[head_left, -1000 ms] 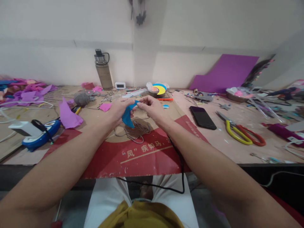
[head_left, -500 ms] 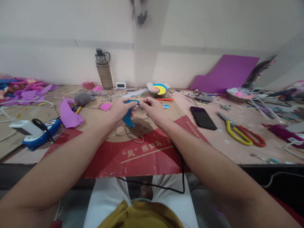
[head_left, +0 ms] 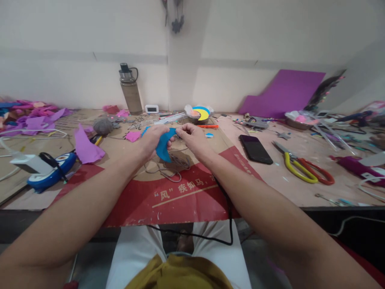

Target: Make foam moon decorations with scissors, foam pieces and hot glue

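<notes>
My left hand (head_left: 157,138) is closed on a blue crescent-shaped felt piece (head_left: 163,149), whose broad curve hangs below the fingers. At the upper tip of the crescent, my right hand (head_left: 191,137) pinches with thumb and forefinger; whatever lies between these fingertips is too small to make out. Beneath both hands, a loose tangle of grey cord (head_left: 177,162) lies on the red and brown cardboard (head_left: 186,200). Beyond them a bowl (head_left: 192,119) carries a yellow and blue crescent (head_left: 203,114).
To the right lie a black phone (head_left: 255,149) and pliers (head_left: 300,162) with yellow and red handles. A bottle (head_left: 131,94) stands by the wall. On the left are purple felt (head_left: 86,146), grey yarn (head_left: 103,125) and a blue power strip (head_left: 51,172) with a white plug.
The blue crescent has turned slightly, showing more of its flat face between the hands. My left fingers have shifted a little along it. The view has moved slightly.
</notes>
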The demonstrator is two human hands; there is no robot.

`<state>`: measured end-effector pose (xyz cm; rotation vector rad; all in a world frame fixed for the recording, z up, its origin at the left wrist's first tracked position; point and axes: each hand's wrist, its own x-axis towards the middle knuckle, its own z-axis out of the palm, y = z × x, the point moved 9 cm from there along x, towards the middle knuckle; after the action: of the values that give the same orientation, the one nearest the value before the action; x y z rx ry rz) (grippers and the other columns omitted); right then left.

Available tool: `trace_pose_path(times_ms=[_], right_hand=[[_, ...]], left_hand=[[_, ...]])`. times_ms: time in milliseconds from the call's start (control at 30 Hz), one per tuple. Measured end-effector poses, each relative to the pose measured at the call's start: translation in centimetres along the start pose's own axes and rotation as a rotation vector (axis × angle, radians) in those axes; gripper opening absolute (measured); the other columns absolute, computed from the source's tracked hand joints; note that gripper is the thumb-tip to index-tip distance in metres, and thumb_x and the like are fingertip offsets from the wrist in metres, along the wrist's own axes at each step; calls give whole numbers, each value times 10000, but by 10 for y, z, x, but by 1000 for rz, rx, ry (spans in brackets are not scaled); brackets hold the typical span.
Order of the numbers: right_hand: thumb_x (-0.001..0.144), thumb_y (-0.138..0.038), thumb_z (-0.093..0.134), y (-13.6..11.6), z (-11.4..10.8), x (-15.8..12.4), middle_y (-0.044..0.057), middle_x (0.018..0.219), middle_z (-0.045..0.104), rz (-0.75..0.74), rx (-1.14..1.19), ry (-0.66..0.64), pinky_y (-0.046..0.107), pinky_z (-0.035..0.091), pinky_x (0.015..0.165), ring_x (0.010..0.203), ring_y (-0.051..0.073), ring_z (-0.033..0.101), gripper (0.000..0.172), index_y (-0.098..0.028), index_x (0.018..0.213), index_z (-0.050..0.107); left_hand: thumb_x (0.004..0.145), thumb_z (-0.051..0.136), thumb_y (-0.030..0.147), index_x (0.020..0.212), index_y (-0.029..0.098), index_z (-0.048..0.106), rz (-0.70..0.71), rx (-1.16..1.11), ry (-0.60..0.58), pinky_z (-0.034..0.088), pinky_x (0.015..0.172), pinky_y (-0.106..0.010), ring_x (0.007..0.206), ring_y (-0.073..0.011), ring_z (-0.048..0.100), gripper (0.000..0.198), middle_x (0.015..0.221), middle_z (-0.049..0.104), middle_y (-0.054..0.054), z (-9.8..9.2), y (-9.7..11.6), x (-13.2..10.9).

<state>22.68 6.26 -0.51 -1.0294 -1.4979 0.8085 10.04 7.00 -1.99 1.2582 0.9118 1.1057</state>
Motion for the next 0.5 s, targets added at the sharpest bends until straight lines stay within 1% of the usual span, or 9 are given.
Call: trace_pose_path(times_ms=[100,267,333,433,500], right_hand=[[812,-396,597,1,0,0,-34,654,491,3,19,-8,260,376,611,620,110,441,239,-196,698,529],[841,-564,537,-1,5,0,-34,622,446,-5,85,-69,256,363,570,596,109,417,400,-206,675,478],[831,-559,555,0,6,1,-34,626,457,0,73,-70,254,362,567,600,109,423,390,-206,683,480],[811,-502,603,4,4,2,-32,641,473,7,28,-40,247,352,551,603,107,424,337,-206,695,494],[809,-526,600,7,4,3,-29,641,469,19,26,-41,242,332,522,584,103,409,354,-209,697,492]], left_hand=[[735,554,270,739,167,569,-19,-13,0,482,467,-254,495,-128,544,103,627,615,-31,0,-2,0],[736,555,284,746,177,578,12,-1,29,481,452,-267,481,-140,546,110,622,622,-30,-3,2,0],[744,554,285,739,173,577,8,-10,16,478,454,-261,483,-137,546,115,622,618,-32,-1,2,0],[760,561,277,728,161,573,-8,-19,5,464,454,-242,485,-124,544,121,634,617,-41,1,3,-2],[771,579,280,735,159,579,-14,-17,3,461,455,-236,481,-118,539,126,631,611,-37,2,3,-3]])
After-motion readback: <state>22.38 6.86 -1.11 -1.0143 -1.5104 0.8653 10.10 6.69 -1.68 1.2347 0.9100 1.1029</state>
